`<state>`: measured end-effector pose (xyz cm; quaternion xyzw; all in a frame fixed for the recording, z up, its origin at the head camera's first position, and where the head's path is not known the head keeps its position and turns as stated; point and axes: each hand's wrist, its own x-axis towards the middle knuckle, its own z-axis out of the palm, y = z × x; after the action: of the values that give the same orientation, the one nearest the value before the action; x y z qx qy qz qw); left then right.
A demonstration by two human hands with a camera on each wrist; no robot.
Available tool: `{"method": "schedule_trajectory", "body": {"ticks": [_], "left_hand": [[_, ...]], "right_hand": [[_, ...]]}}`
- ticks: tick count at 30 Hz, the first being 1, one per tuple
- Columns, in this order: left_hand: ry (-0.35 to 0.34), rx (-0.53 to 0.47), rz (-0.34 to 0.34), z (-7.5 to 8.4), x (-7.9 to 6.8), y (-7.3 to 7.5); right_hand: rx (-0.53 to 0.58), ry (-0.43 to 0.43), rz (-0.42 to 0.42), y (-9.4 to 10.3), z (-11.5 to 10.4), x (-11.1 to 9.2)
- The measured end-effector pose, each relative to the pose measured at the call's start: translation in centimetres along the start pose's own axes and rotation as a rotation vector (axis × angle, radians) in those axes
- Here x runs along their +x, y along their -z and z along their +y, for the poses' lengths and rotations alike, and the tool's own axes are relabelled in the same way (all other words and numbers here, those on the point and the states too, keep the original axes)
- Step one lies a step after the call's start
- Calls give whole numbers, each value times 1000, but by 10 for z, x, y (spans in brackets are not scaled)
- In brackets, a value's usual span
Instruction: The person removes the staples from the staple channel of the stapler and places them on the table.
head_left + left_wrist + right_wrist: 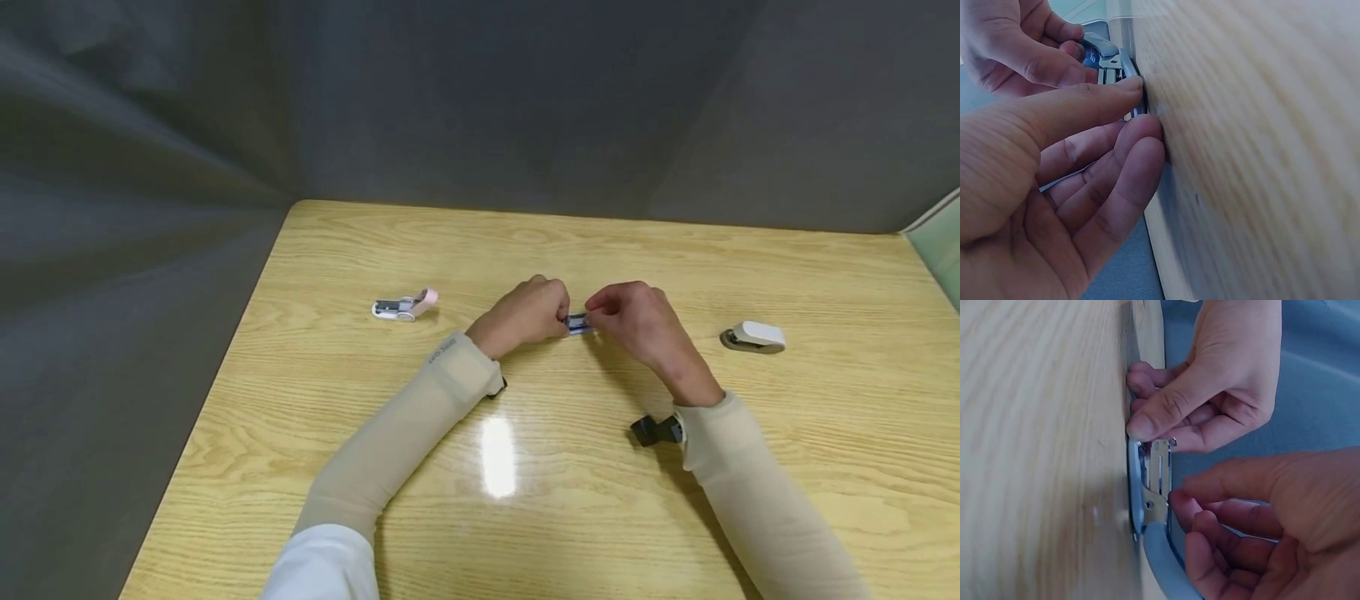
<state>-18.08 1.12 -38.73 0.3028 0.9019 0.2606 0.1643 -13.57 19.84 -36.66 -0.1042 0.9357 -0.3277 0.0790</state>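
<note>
An opened stapler with a bluish body stands between the hands on the table. Its metal magazine is exposed, and the top cover is swung back towards the right hand. With thumb and fingers, the left hand pinches the front end of the stapler's base. Beside the magazine is the right hand, its thumb and index fingertips together, close to the metal. Whether these fingertips pinch something small or only touch the stapler is hidden.
To the left lies another opened stapler, white with a pinkish cover. A closed white and grey stapler lies to the right. Dark cloth rises behind the wooden table. A black wrist camera hangs below the right wrist.
</note>
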Motion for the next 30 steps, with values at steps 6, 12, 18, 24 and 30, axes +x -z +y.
{"method": "schedule_trajectory", "body": {"ticks": [6,12,18,24,30], "left_hand": [[-5,5,0,0,0,1],[2,3,0,0,0,2],[1,-5,-1,0,-1,2],[1,-6,-3,1,-1,2],[3,-10,-2,1,-1,0]], "right_hand": [[-32,-3,-7,5,-1,-1],[-58,11,-7,6,-3,-1],[-73,45,-8,4,-7,-1],[-109,46,-9,-2,-9,-1],[-102,35,0,-6,-8,0]]}}
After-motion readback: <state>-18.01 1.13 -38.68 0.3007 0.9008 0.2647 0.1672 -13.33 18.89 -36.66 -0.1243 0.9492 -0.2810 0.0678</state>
